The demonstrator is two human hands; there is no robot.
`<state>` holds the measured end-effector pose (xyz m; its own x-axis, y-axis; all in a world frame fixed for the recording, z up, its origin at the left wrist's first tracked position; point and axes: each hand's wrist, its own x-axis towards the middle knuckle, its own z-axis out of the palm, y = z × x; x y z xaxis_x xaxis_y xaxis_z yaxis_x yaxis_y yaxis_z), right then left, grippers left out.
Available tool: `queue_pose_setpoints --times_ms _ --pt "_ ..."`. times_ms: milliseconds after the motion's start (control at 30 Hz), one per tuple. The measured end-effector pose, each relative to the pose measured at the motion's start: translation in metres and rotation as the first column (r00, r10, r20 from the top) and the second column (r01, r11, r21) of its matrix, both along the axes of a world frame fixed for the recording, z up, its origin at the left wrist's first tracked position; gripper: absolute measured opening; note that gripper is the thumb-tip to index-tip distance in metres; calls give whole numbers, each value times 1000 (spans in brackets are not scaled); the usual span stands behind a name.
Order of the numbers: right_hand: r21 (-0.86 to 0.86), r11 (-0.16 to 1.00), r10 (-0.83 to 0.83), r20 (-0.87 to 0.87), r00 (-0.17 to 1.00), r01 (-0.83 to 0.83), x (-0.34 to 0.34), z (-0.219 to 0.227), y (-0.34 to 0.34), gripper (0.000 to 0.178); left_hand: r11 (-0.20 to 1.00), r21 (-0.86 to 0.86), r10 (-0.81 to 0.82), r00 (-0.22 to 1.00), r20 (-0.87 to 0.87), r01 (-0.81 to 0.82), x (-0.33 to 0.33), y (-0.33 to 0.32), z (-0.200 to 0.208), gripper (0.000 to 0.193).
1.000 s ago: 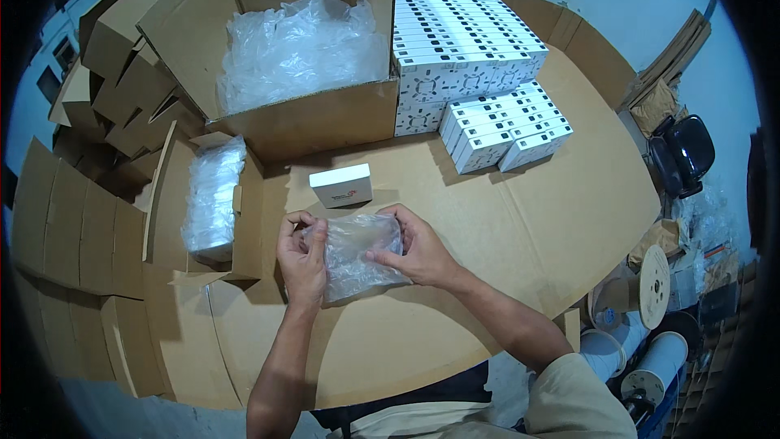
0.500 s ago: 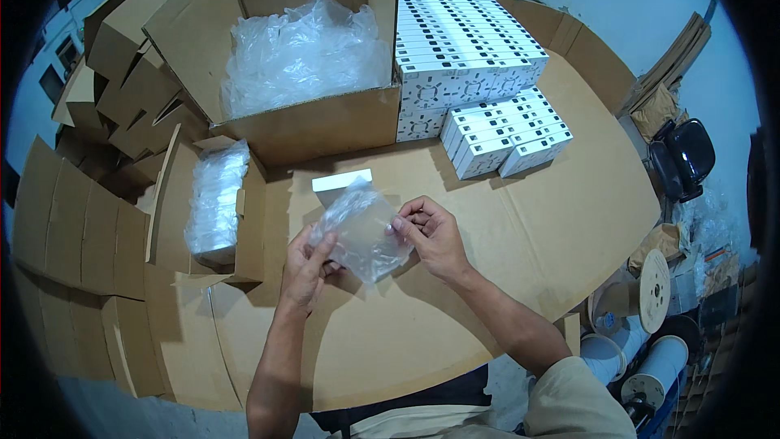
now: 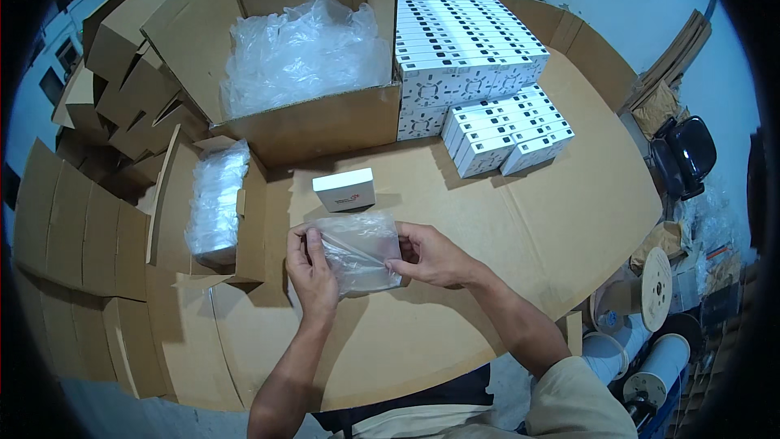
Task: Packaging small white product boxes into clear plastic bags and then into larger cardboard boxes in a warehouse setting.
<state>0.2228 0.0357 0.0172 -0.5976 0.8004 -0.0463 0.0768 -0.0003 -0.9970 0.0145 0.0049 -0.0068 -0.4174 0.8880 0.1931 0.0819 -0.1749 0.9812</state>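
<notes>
A clear plastic bag (image 3: pixel 357 254) is stretched between my two hands above the cardboard-covered table. My left hand (image 3: pixel 313 272) pinches its left edge, thumb on top. On the opposite edge, my right hand (image 3: pixel 435 257) grips the bag between thumb and fingers. Just beyond the bag, a small white box (image 3: pixel 344 190) stands on the table, touching neither hand. To the left, an open carton (image 3: pixel 254 219) holds a row of items wrapped in clear plastic (image 3: pixel 218 199). The bag looks flat, with nothing plainly visible inside it.
A large open carton (image 3: pixel 317 126) full of clear plastic bags (image 3: pixel 305 57) stands at the back. Beside it, white printed boxes (image 3: pixel 463 81) are stacked in rows, with a lower group (image 3: pixel 508 134) in front. Folded cardboard cartons (image 3: pixel 81 236) line the left; spools (image 3: pixel 654 284) sit at right.
Both hands have spread the bag out flatter and lowered it slightly toward me. The white box, partly covered before, now shows its front face.
</notes>
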Motion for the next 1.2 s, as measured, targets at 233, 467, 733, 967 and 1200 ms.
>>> queue_pose_setpoints --times_ms 233,467,733,967,1200 --pt "-344 926 169 9 985 -156 9 27 0 41 983 158 143 929 -341 -93 -12 1 8 23" --pt "-151 982 -125 -83 989 111 -7 -4 0 25 999 51 -1 972 -234 13 -7 -6 10 20" --pt "-10 759 -643 -169 747 651 -35 -14 -9 24 985 -76 -170 950 -261 155 22 -13 3 23" --pt "445 572 -736 -92 671 689 -38 -14 -4 24 982 -103 -176 958 -226 156 17 -11 12 22" --pt "511 493 -780 -100 618 704 -25 -14 3 21 988 -92 -150 918 -367 124 0 -10 14 17"
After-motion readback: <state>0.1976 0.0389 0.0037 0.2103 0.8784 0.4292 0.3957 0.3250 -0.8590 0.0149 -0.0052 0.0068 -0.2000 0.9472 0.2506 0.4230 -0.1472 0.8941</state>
